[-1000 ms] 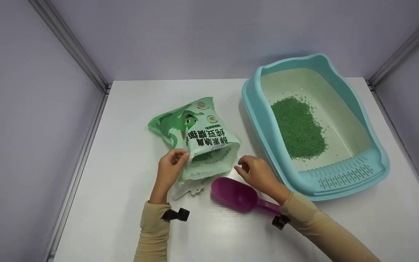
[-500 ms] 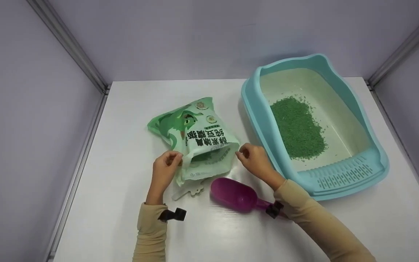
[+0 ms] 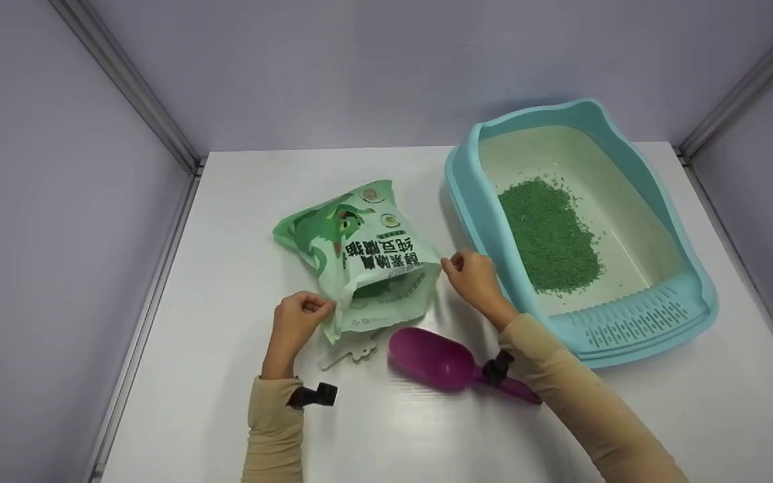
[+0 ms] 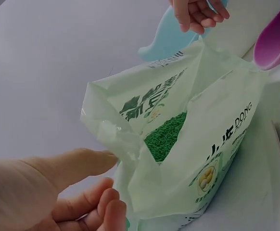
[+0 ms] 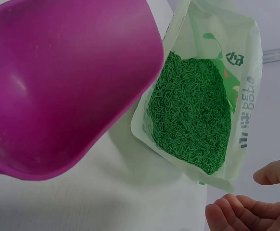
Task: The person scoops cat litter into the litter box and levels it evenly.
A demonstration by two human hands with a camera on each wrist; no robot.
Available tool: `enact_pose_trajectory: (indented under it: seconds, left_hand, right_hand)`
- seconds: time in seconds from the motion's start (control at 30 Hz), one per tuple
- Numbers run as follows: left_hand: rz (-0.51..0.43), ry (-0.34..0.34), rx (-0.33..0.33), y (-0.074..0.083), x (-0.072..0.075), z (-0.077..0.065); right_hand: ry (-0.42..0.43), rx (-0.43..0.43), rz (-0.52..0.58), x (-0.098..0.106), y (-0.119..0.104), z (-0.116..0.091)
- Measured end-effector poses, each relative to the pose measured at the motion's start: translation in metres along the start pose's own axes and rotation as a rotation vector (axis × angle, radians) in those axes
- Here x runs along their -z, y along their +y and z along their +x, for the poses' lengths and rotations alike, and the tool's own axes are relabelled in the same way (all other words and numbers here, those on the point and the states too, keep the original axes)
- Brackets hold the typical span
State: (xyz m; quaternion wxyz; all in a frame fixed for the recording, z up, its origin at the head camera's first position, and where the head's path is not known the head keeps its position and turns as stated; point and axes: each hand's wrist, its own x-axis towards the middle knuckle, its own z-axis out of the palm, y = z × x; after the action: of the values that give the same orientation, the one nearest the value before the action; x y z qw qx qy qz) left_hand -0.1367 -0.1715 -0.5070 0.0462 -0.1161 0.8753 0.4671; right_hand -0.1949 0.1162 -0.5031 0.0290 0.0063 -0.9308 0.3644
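Note:
An opened cat litter bag (image 3: pixel 373 241), pale green and white with a cartoon cat, lies with its mouth toward me. Green pellets (image 5: pixel 190 115) show inside it. At the left corner of the mouth is my left hand (image 3: pixel 299 325); in the left wrist view its thumb tip is at the bag's edge, with a gap between thumb and fingers. My right hand (image 3: pixel 477 278) is by the mouth's right corner, loosely bent, holding nothing. A magenta scoop (image 3: pixel 433 359) lies on the table below the bag, its handle partly behind the right wrist camera.
A light blue litter box (image 3: pixel 487 215) stands at the right, green pellets (image 3: pixel 551 235) heaped on its floor and a slotted step at its near end. A flat whitish piece with a wavy edge (image 3: pixel 353 352) sticks out from under the bag. Walls enclose the white table (image 3: pixel 185 376).
My left hand has slid down and left along the edge of the bag's mouth. My right hand has moved up toward the mouth's right corner. Bag, scoop and litter box stay put.

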Motion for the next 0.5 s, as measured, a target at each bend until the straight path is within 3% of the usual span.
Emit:
enact_pose_trajectory:
  seconds: [0.2, 0.33, 0.5]
  left_hand:
    - [0.049, -0.044, 0.064, -0.005, 0.001, -0.002]
    - [0.045, -0.075, 0.095, -0.009, 0.002, -0.002]
    - [0.028, -0.106, 0.129, -0.011, 0.004, -0.003]
  right_hand:
    - [-0.078, -0.087, 0.058, -0.004, 0.003, 0.007]
    - [-0.179, -0.187, 0.155, -0.005, 0.005, 0.011]
    - [-0.226, -0.244, 0.286, -0.007, 0.008, 0.014]
